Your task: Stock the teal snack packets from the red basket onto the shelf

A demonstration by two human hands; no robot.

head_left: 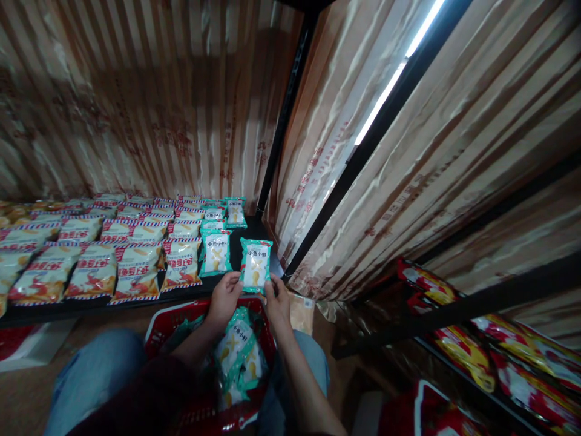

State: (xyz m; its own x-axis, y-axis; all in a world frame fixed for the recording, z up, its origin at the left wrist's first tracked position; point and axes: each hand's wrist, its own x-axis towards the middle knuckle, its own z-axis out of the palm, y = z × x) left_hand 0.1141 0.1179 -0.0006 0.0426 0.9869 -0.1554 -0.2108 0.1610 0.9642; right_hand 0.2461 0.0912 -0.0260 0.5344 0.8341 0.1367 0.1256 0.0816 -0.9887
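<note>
Between my two hands is a green-and-white snack bag (256, 265), upright with its printed front facing me, near the front right end of a dark shelf (200, 286). My left hand (226, 298) pinches its lower left side, and my right hand (278, 303) grips its lower right corner. Just left of it on the shelf stands a matching green bag (215, 253), with more green ones behind, including one at the back corner (236, 213). Below my hands, a red basket (157, 324) between my knees holds several of the same green bags (240, 348).
Rows of orange-and-white snack bags (138, 271) fill the shelf to the left. A black post (288, 115) rises at the shelf's back corner, before pleated curtains (149, 109). Lower right, another rack holds red-and-yellow packets (463, 354). A white-edged box (34, 348) lies under the shelf.
</note>
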